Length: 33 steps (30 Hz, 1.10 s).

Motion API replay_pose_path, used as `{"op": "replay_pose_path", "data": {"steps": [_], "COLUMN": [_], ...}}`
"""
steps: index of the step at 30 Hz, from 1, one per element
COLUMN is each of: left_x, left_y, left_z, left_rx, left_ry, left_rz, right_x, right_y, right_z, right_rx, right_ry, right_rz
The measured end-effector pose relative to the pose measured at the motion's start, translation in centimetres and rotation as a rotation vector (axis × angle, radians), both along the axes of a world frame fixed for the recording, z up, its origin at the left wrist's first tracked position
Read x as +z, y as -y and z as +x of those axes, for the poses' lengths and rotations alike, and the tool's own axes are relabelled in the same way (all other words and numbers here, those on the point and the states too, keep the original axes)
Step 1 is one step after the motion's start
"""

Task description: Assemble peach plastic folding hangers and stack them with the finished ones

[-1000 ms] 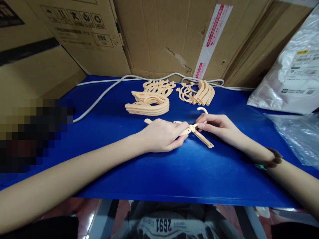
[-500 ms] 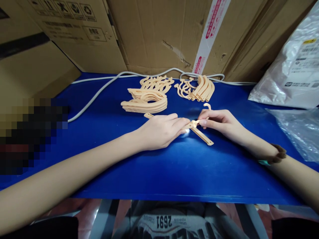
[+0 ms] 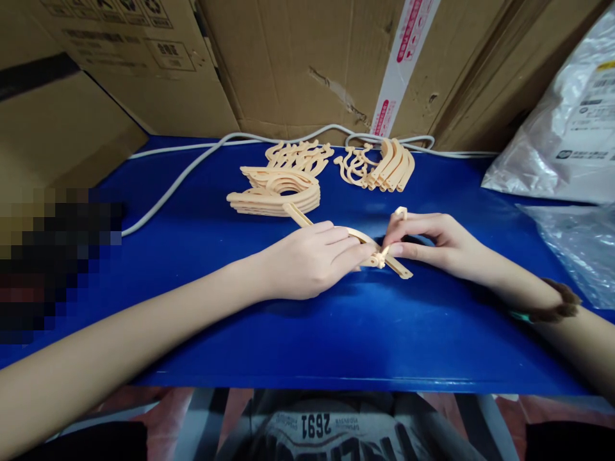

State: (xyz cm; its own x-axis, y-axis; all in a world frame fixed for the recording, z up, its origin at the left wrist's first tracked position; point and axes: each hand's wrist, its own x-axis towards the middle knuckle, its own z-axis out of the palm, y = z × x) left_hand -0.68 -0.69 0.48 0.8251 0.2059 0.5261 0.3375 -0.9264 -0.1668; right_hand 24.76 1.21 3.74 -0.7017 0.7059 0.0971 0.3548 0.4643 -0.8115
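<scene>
Over the middle of the blue table, my left hand (image 3: 314,259) is closed on beige curved plastic arms (image 3: 364,238), which cross near its fingertips. One arm end sticks out behind the hand and another reaches out below my right fingers. My right hand (image 3: 427,240) pinches a small beige hook piece (image 3: 401,214), whose lower end meets the arms at their joint. Part of the hook is hidden by the fingers. Behind my left hand lies a stack of beige curved arms (image 3: 278,200).
Beige hooks (image 3: 300,157) lie behind the stack, with more hooks (image 3: 354,168) and curved pieces (image 3: 394,168) to the right. A white cable (image 3: 180,186) runs along the back. Cardboard boxes (image 3: 298,64) stand behind; plastic bags (image 3: 542,147) lie at right.
The held arms have turned, and more of them shows between my hands. The hook has tilted in my right fingers. The joint sits slightly nearer to me. The view has shifted slightly.
</scene>
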Motion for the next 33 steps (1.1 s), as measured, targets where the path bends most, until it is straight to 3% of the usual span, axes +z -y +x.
{"op": "replay_pose_path", "data": {"steps": [12, 27, 33], "left_x": [0.25, -0.34, -0.38], "left_y": [0.21, 0.26, 0.30], "left_z": [0.32, 0.21, 0.06], "left_rx": [0.087, 0.149, 0.161], "left_ry": [-0.041, -0.018, -0.032], "left_rz": [0.178, -0.002, -0.056], "right_x": [-0.18, 0.70, 0.56], "right_y": [0.11, 0.69, 0.61], "right_z": [0.05, 0.03, -0.10], "right_rx": [-0.027, -0.072, -0.048], "right_ry": [0.095, 0.141, 0.100], "right_rz": [0.147, 0.307, 0.146]}}
